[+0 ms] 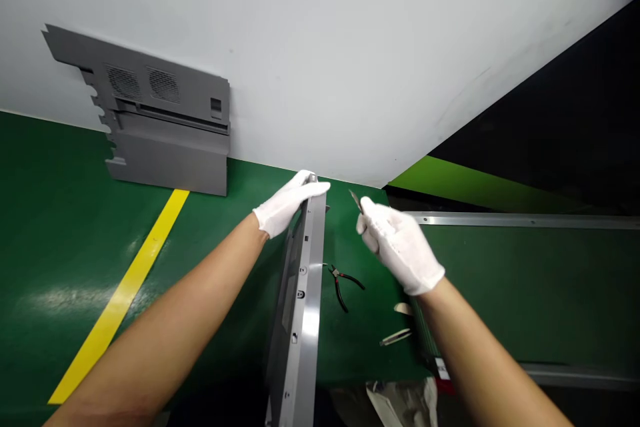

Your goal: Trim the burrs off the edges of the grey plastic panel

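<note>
My left hand [290,203], in a white glove, grips the far end of a grey panel [310,293] standing on edge. The panel's narrow side, with small slots and holes, faces up toward me. To the right of it, my right hand [397,240], also gloved, is closed around a small knife [355,200] whose pointed blade sticks out past the fingers, apart from the panel. The knife's handle is hidden in the glove. Below, between panel and right hand, lie black-handled cutting pliers [343,283], spread apart.
A second grey panel [175,153] with round vents leans against the white wall [320,67]. Yellow tape [135,273] crosses the green surface. A slim cutter [396,337] lies near a flat belt-like surface [540,280] with metal rails. A crumpled bag [400,403] is at the bottom.
</note>
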Demonstrator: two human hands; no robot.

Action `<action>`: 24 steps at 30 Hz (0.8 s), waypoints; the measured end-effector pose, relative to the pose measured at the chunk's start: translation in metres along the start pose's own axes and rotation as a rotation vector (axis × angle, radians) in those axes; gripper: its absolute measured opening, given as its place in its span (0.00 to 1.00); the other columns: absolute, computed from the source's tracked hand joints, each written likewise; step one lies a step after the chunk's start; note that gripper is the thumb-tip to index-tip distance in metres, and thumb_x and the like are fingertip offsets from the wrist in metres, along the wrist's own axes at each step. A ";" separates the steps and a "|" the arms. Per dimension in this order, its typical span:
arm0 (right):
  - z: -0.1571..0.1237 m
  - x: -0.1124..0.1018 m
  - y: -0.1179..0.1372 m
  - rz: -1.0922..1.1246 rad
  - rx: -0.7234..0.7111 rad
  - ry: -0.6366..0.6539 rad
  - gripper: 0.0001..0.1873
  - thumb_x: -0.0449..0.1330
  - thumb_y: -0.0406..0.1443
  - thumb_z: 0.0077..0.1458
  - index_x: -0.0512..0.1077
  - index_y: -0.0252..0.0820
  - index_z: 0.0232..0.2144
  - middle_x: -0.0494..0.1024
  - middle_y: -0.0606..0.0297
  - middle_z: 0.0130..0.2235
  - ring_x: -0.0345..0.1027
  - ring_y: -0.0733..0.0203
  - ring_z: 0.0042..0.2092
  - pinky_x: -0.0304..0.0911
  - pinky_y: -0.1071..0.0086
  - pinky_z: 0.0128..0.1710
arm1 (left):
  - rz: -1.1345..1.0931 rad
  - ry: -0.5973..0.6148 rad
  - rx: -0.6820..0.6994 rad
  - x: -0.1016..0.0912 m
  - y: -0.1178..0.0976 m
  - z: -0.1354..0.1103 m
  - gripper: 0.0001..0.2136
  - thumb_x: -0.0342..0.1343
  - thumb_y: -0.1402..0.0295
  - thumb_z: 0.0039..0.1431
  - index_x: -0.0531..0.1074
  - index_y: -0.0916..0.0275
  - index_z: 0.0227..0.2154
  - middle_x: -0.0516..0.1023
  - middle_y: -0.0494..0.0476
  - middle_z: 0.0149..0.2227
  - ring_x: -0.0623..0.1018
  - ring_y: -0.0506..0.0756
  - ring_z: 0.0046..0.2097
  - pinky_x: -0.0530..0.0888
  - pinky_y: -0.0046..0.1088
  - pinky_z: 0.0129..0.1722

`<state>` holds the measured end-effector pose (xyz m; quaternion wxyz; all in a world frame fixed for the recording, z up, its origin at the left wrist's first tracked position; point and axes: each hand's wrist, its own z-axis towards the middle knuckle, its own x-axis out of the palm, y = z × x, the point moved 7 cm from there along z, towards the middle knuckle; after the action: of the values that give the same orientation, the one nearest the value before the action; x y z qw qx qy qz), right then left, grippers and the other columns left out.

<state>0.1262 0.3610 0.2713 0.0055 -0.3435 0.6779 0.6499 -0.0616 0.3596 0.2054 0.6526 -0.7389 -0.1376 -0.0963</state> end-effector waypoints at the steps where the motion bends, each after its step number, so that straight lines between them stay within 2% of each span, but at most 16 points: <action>1: -0.006 0.005 -0.014 0.083 0.053 0.006 0.30 0.54 0.60 0.64 0.70 0.43 0.26 0.60 0.73 0.16 0.49 0.69 0.18 0.45 0.72 0.18 | -0.004 0.052 0.009 0.002 0.001 -0.002 0.17 0.65 0.56 0.58 0.71 0.60 0.44 0.74 0.58 0.45 0.76 0.57 0.43 0.73 0.42 0.52; 3: -0.022 0.019 -0.041 0.276 0.152 -0.001 0.29 0.56 0.60 0.63 0.71 0.43 0.27 0.59 0.75 0.16 0.46 0.70 0.16 0.42 0.73 0.15 | -0.024 0.111 0.036 0.004 0.002 -0.009 0.25 0.65 0.60 0.58 0.68 0.56 0.57 0.69 0.61 0.61 0.74 0.60 0.57 0.68 0.44 0.62; 5: -0.040 0.038 -0.063 0.487 0.222 -0.027 0.28 0.57 0.60 0.62 0.70 0.43 0.29 0.58 0.76 0.16 0.42 0.71 0.15 0.40 0.74 0.13 | -0.006 0.120 0.068 0.004 0.001 -0.018 0.38 0.67 0.61 0.57 0.57 0.50 0.68 0.52 0.59 0.74 0.59 0.62 0.72 0.57 0.45 0.71; 7: -0.060 0.058 -0.078 0.664 0.259 -0.052 0.28 0.57 0.60 0.62 0.70 0.42 0.30 0.57 0.77 0.16 0.40 0.72 0.15 0.39 0.75 0.13 | 0.024 0.108 0.055 0.006 0.001 -0.033 0.48 0.69 0.60 0.56 0.45 0.46 0.73 0.38 0.55 0.77 0.44 0.62 0.76 0.50 0.47 0.74; 9: -0.079 0.077 -0.084 0.802 0.280 -0.057 0.27 0.59 0.60 0.61 0.70 0.41 0.33 0.60 0.77 0.17 0.39 0.74 0.16 0.39 0.76 0.13 | 0.063 0.080 0.006 0.009 -0.001 -0.051 0.53 0.70 0.58 0.55 0.38 0.43 0.74 0.31 0.54 0.78 0.39 0.64 0.77 0.51 0.51 0.74; 11: -0.094 0.090 -0.082 0.903 0.275 -0.051 0.27 0.62 0.58 0.60 0.71 0.40 0.37 0.65 0.76 0.20 0.39 0.75 0.16 0.39 0.76 0.13 | 0.151 0.031 -0.047 0.013 -0.003 -0.074 0.55 0.70 0.57 0.54 0.35 0.42 0.74 0.32 0.56 0.78 0.39 0.66 0.77 0.53 0.54 0.73; 13: -0.103 0.098 -0.074 0.951 0.250 -0.025 0.26 0.64 0.57 0.59 0.71 0.40 0.39 0.67 0.75 0.21 0.40 0.75 0.16 0.40 0.77 0.13 | 0.252 -0.022 -0.086 0.019 -0.005 -0.097 0.54 0.69 0.56 0.55 0.35 0.43 0.74 0.37 0.59 0.77 0.40 0.68 0.77 0.54 0.57 0.73; 17: -0.107 0.104 -0.061 0.954 0.287 -0.006 0.25 0.63 0.57 0.59 0.66 0.43 0.29 0.58 0.78 0.14 0.42 0.73 0.15 0.40 0.76 0.14 | 0.342 -0.082 -0.157 0.034 0.000 -0.140 0.50 0.65 0.57 0.59 0.36 0.47 0.75 0.48 0.64 0.76 0.48 0.71 0.75 0.61 0.58 0.70; 20: -0.104 0.102 -0.054 0.920 0.325 -0.058 0.26 0.65 0.57 0.57 0.64 0.45 0.25 0.58 0.77 0.15 0.43 0.71 0.16 0.41 0.74 0.14 | 0.437 -0.109 -0.160 0.043 0.007 -0.163 0.48 0.63 0.60 0.59 0.39 0.54 0.75 0.53 0.68 0.74 0.59 0.70 0.73 0.66 0.53 0.68; 22: -0.102 0.100 -0.044 0.917 0.270 -0.089 0.22 0.67 0.54 0.56 0.68 0.44 0.27 0.63 0.75 0.18 0.50 0.69 0.19 0.50 0.74 0.17 | 0.508 -0.137 -0.134 0.049 0.010 -0.174 0.47 0.63 0.63 0.57 0.42 0.58 0.75 0.56 0.69 0.73 0.63 0.69 0.71 0.67 0.51 0.68; 24: -0.103 0.099 -0.030 0.948 0.186 -0.080 0.19 0.69 0.49 0.55 0.70 0.44 0.28 0.69 0.71 0.24 0.60 0.67 0.25 0.61 0.72 0.25 | 0.552 -0.167 -0.073 0.055 0.008 -0.184 0.47 0.62 0.64 0.56 0.44 0.60 0.74 0.60 0.70 0.71 0.67 0.68 0.69 0.69 0.48 0.66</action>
<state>0.1095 0.2266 0.2161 -0.2344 0.0307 0.8143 0.5301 -0.0002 0.1806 0.2397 0.6134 -0.7768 0.0189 0.1413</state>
